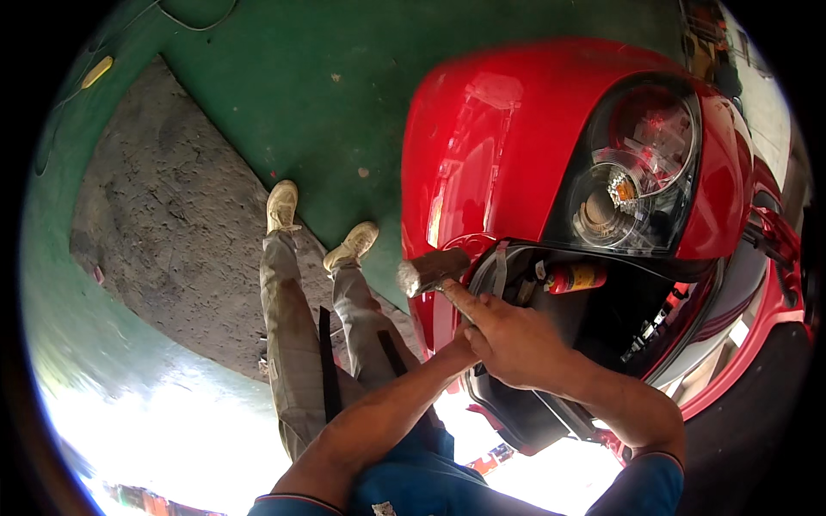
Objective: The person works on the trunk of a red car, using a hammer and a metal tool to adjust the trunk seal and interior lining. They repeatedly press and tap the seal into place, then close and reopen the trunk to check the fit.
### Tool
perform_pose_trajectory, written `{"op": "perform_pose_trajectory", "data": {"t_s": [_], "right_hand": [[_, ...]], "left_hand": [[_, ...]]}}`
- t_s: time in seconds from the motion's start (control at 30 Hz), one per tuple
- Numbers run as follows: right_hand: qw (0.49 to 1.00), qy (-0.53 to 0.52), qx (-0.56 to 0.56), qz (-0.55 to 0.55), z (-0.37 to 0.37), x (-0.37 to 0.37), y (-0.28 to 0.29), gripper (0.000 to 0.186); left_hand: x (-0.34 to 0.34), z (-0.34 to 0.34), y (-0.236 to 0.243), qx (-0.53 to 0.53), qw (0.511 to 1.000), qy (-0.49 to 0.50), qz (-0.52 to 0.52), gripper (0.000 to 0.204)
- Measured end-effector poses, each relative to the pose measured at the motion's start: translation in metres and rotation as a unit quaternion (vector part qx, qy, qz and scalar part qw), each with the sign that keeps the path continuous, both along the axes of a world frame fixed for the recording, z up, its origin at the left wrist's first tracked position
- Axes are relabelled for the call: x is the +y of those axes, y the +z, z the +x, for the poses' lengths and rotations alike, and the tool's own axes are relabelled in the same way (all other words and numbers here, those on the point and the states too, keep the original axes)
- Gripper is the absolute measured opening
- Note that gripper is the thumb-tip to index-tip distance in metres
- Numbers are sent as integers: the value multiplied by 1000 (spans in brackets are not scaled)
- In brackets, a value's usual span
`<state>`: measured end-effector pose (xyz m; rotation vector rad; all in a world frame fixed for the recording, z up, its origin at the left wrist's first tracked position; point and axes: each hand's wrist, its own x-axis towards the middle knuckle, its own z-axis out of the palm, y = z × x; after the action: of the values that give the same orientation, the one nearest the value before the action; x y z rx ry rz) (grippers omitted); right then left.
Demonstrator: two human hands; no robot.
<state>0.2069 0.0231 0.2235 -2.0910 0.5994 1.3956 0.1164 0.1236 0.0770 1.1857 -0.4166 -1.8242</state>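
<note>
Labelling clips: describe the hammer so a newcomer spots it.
Find the red car, then the right hand, lower left of its lamp. At the index fingertip is the hammer: a stubby brown head, its rough, pale face unlike the glossy paint.

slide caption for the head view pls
Right hand at a hammer beside a red car, red canister in its open compartment

one hammer (433, 272), two shoes (281, 206), one lamp unit (632, 172), one red canister (576, 277), one mat (172, 189)
</note>
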Motion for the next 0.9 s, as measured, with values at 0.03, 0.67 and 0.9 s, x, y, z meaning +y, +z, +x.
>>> {"op": "perform_pose_trajectory", "data": {"t_s": [0.03, 0.67, 0.9], "right_hand": [[999, -16, 24, -21, -7, -6, -5, 67], [997, -72, -6, -10, -21, -6, -2, 69], [996, -14, -89, 15, 5, 22, 8, 62]], "left_hand": [[-1, 0, 1, 1, 1000, 0, 1, 36], [-9, -16, 11, 12, 1000, -15, 20, 35], [-9, -20, 20, 22, 999, -16, 29, 34]]}}
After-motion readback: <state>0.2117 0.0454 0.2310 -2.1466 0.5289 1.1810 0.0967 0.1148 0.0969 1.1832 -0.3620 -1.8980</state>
